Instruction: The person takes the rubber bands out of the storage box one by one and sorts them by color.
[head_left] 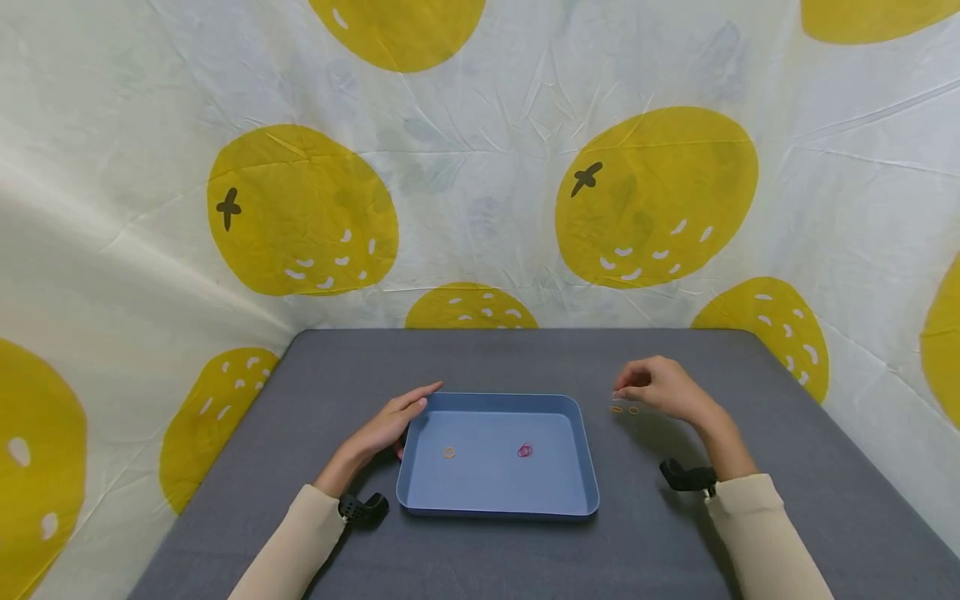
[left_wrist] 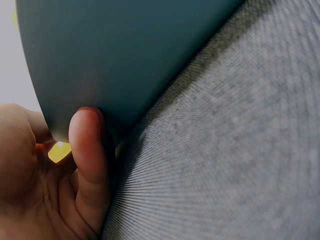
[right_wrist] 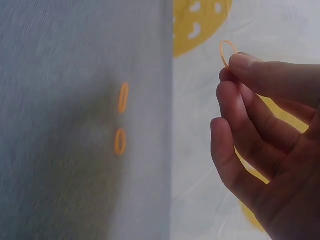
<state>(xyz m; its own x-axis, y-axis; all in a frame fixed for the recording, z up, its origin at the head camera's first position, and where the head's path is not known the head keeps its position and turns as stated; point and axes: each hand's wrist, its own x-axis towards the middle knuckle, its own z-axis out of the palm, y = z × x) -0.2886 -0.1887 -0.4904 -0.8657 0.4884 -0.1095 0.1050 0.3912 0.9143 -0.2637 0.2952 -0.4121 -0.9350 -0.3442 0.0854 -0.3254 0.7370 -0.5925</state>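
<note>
Right of the blue tray [head_left: 495, 483], I see the right hand [head_left: 663, 389] with finger and thumb pinched on a small orange band [right_wrist: 222, 55], above two more orange bands [right_wrist: 123, 97] on the surface [head_left: 637, 542]. At the tray's left wall, the left hand [head_left: 384, 429] seems to grip the edge, though its close view is cramped. I'd pinch lightly, so the thin loop isn't stretched.

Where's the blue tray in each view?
Head: blue tray at lower centre, left hand on its left side.
Left wrist: blue tray across the upper left and top centre, cropped.
Right wrist: not in it.
Shared landmark: grey tabletop, at right in left wrist, at left in right wrist.
</note>
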